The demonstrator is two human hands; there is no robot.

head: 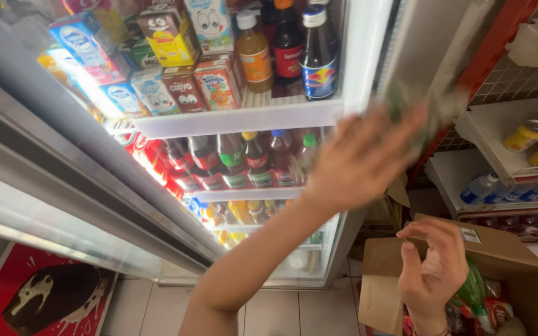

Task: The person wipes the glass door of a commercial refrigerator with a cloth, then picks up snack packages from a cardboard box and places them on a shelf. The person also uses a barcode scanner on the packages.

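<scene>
Our left hand [359,158], blurred, carries a green bottle [415,106] at one o'clock, fingers wrapped round it; our right hand [431,267] hovers half-open, empty, over the cardboard box [530,274]. Swinging fast, we might clip the fridge door [63,186].

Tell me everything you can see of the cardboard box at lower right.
The box is plain brown cardboard, open at the top with its flaps folded outward. It sits low at the frame's lower right, beside the open fridge and below the wire shelves. Inside show a green bottle and red packaging. A small label sits on its far flap. The right hand hovers over its opening; contact cannot be told.
</scene>
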